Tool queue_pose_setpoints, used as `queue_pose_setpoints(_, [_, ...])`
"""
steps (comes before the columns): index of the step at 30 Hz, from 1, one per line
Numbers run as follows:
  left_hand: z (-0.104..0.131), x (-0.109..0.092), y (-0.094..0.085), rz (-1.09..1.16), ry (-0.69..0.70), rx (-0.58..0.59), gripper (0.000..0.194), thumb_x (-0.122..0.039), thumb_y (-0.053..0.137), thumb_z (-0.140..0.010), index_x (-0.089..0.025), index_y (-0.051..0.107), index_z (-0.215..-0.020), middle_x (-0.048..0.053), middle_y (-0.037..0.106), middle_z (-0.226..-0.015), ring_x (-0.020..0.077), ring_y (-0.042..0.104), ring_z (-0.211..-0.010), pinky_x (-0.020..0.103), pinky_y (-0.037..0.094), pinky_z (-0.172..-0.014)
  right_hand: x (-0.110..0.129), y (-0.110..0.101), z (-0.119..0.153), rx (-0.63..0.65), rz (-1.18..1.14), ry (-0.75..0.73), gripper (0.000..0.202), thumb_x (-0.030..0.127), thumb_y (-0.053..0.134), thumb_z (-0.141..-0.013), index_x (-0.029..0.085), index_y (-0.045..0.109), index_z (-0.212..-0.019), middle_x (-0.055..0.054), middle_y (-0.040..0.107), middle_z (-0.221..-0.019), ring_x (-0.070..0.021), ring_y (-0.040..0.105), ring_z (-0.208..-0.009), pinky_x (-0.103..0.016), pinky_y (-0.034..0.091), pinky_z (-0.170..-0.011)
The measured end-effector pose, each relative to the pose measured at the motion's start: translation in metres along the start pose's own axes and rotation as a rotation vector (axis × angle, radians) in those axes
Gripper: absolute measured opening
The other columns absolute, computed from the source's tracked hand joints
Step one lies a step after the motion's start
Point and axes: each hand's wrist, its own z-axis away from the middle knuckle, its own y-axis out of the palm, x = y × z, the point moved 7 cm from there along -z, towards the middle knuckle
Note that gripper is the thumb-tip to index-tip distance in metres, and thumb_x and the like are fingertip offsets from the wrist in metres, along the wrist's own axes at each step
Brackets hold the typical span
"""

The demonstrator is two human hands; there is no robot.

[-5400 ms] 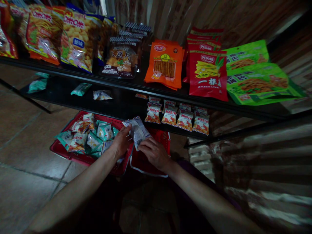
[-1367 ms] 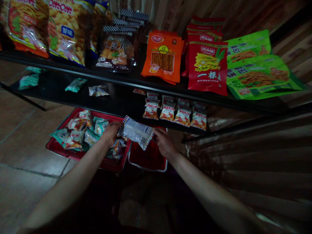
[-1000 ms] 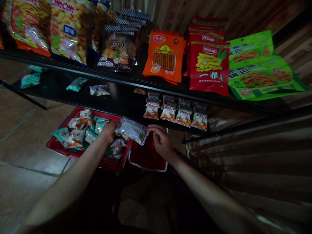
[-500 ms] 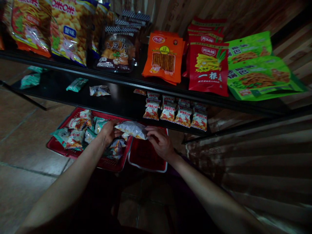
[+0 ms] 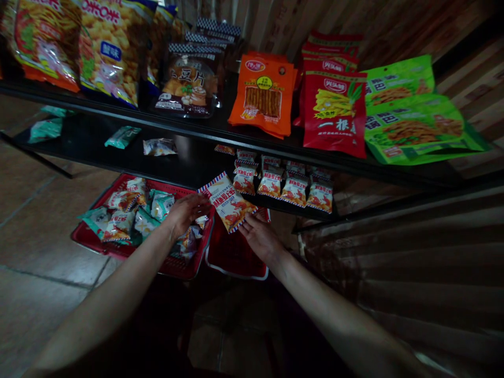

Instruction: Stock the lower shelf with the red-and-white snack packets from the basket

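Observation:
A small white-and-orange snack bag (image 5: 228,202), red lettering on its front and striped ends, is held tilted in front of the lower shelf. My right hand (image 5: 260,236) grips its lower right corner between thumb and fingers. At the bag's left edge, the fingers of my left hand (image 5: 187,212) close on it, their tips partly hidden. Beneath my left forearm sits a red basket (image 5: 84,239) filled with teal snack bags (image 5: 145,223) and more white-and-orange bags (image 5: 119,224). A second red basket (image 5: 236,257) with a white rim stands below my right hand.
Matching small bags (image 5: 293,189) stand in rows on the lower shelf (image 5: 189,170). Further left on it lie a teal packet (image 5: 123,137) and a pale packet (image 5: 159,147). The upper shelf (image 5: 212,126) holds larger snack bags. A pleated curtain (image 5: 394,268) hangs on the right.
The snack bag has been turned over and tipped up, so its printed front now faces me. My left hand has shifted slightly right, with its fingers straighter.

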Motion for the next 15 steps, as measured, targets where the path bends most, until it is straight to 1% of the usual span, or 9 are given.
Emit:
queue_pose_setpoints(2, [-0.002, 0.001, -0.001, 0.030, 0.021, -0.024, 0.005, -0.016, 0.065, -0.068, -0.014, 0.062, -0.072, 0.004, 0.066, -0.071, 0.0162, 0.066, -0.067, 0.029, 0.053, -0.070, -0.008, -0.002, 0.001, -0.030, -0.028, 0.049, 0.014, 0.017, 0.068, -0.071, 0.025, 0.060, -0.081, 0.004, 0.071, -0.088, -0.0122, 0.067, -0.087, -0.028, 0.052, -0.081])
queue_pose_setpoints(5, [-0.003, 0.000, -0.006, 0.062, 0.047, -0.094, 0.005, -0.016, 0.065, -0.069, -0.015, 0.060, -0.068, 0.003, 0.064, -0.065, 0.0142, 0.063, -0.060, 0.029, 0.053, -0.067, -0.017, -0.003, 0.003, -0.046, -0.019, 0.095, 0.013, 0.017, 0.067, -0.072, 0.025, 0.061, -0.080, 0.002, 0.072, -0.087, -0.0130, 0.068, -0.085, -0.029, 0.053, -0.078])
queue_pose_setpoints(10, [0.001, -0.008, -0.011, 0.054, 0.094, -0.191, 0.007, -0.016, 0.067, -0.067, -0.015, 0.060, -0.065, 0.003, 0.065, -0.066, 0.0140, 0.062, -0.059, 0.028, 0.050, -0.063, -0.026, 0.001, 0.008, -0.006, 0.008, 0.153, 0.010, 0.016, 0.067, -0.073, 0.021, 0.062, -0.080, 0.000, 0.072, -0.086, -0.0139, 0.068, -0.080, -0.031, 0.054, -0.078])
queue_pose_setpoints(12, [0.003, -0.011, -0.010, 0.036, 0.109, -0.211, 0.006, -0.015, 0.066, -0.068, -0.014, 0.061, -0.065, 0.003, 0.065, -0.065, 0.0134, 0.061, -0.058, 0.027, 0.049, -0.062, -0.029, 0.004, 0.011, 0.004, -0.005, 0.170, 0.009, 0.014, 0.065, -0.073, 0.020, 0.062, -0.080, -0.001, 0.072, -0.086, -0.0139, 0.069, -0.079, -0.031, 0.055, -0.077])
queue_pose_setpoints(15, [0.005, -0.014, -0.010, 0.020, 0.125, -0.234, 0.009, -0.014, 0.065, -0.070, -0.015, 0.061, -0.062, 0.003, 0.065, -0.065, 0.0127, 0.060, -0.058, 0.026, 0.048, -0.062, -0.034, 0.007, 0.015, 0.019, -0.018, 0.200, 0.012, 0.011, 0.063, -0.074, 0.020, 0.063, -0.082, -0.001, 0.073, -0.085, -0.0146, 0.069, -0.078, -0.032, 0.056, -0.075])
